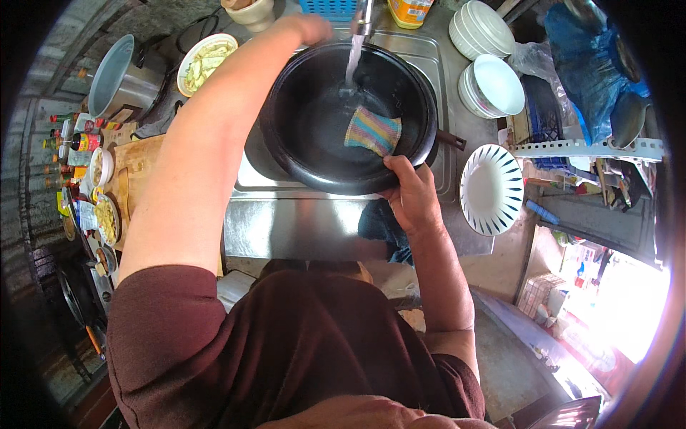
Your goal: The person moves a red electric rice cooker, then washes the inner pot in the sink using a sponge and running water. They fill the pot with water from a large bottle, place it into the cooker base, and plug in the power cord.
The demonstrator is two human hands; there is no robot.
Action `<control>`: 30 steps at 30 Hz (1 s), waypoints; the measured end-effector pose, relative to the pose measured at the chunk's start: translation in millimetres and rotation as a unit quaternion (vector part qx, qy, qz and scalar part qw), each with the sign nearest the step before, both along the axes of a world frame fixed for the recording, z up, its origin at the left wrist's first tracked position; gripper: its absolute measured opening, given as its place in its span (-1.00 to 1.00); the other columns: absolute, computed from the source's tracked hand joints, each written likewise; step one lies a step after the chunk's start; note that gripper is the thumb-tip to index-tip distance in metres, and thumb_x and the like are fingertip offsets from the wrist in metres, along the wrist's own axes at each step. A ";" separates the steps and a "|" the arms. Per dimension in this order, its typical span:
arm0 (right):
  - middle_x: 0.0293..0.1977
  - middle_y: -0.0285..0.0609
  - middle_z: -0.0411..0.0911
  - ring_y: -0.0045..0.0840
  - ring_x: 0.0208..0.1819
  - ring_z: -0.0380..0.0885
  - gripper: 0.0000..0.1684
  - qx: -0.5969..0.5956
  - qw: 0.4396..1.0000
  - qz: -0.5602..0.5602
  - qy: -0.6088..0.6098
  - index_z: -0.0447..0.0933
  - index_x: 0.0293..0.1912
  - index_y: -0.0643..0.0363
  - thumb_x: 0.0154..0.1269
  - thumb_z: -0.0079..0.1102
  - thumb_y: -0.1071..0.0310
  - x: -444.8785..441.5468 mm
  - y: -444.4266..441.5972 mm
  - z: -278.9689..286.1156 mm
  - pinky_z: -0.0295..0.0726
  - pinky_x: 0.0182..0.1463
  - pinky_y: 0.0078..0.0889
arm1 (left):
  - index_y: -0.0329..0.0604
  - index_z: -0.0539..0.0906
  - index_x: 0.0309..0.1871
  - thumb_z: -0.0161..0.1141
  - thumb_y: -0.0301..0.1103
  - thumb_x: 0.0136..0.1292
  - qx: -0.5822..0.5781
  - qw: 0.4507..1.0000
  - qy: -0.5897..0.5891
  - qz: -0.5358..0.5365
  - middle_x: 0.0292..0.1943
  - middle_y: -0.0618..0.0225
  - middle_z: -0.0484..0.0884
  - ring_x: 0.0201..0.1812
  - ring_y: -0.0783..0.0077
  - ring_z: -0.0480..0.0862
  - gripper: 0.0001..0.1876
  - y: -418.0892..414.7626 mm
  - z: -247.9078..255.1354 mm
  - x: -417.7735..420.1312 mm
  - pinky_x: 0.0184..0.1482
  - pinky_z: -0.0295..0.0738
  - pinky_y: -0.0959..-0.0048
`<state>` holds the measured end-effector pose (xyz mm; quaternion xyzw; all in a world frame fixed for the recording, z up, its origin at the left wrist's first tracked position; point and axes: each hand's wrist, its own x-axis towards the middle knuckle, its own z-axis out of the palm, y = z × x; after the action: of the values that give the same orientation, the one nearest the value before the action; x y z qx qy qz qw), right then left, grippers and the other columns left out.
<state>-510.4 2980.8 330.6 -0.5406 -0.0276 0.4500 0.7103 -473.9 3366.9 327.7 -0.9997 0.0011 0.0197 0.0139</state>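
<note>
A large black pan (316, 118) is tilted over the steel sink, with water (353, 59) running into it from the faucet (364, 21). My right hand (415, 198) grips its near right rim, thumb on the inside and fingers beneath. Just beyond the thumb, a striped scouring sponge (373, 131) in blue, yellow and pink lies against the pan's inner surface. My left hand (316, 29) is raised beside the faucet past the pan's far rim. Motion blurs it, so its fingers are unclear. A dark handle (451, 139) juts out to the right of the pan.
The sink's steel rim (445, 177) surrounds the pan. Right of it stand stacked bowls (490, 86), ribbed white dishes (479, 29) and an oval patterned dish (491, 190). At left are a bowl of cut vegetables (206, 61), a metal pot (128, 80) and a wooden board (136, 161). A dark cloth (383, 225) hangs over the front edge.
</note>
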 end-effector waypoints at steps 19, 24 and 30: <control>-0.26 -0.11 0.51 -0.42 -0.31 0.60 -0.70 -0.002 0.999 0.028 -0.035 0.42 -0.09 0.43 0.18 0.00 0.46 -17.8 21.6 -3.9 0.68 -0.34 -0.35 | 0.09 0.33 0.21 0.03 -0.42 0.24 -0.029 0.969 0.187 0.157 0.08 -0.07 0.46 0.09 -0.08 0.53 -0.56 -160.4 -8.0 -82.5 0.10 0.50 0.16; -0.27 -0.18 0.51 -0.52 -0.35 0.56 -0.74 -0.017 0.995 0.051 -0.090 0.45 -0.12 0.39 0.21 0.01 0.45 -31.9 33.0 5.3 0.62 -0.38 -0.51 | -0.46 0.39 -0.07 0.04 -0.43 0.23 -0.077 0.967 -0.049 0.239 -0.03 -0.18 0.54 -0.09 -0.12 0.65 -0.72 -139.4 -42.0 -67.1 -0.09 0.59 0.14; -0.26 -0.21 0.51 -0.53 -0.30 0.58 -0.77 -0.023 0.990 0.068 -0.118 0.46 -0.12 0.33 0.24 0.00 0.44 -13.1 31.3 -14.6 0.61 -0.38 -0.51 | -0.33 0.59 -0.21 -0.01 -0.39 0.25 -0.529 0.806 0.092 0.247 -0.28 0.11 0.61 -0.21 0.32 0.55 -0.79 -207.8 -3.8 -63.9 -0.16 0.43 0.31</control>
<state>-523.4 3012.0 316.0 -0.6032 -0.1372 0.4309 0.6570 -537.8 3159.2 323.9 -0.8119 -0.2347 0.1105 -0.5229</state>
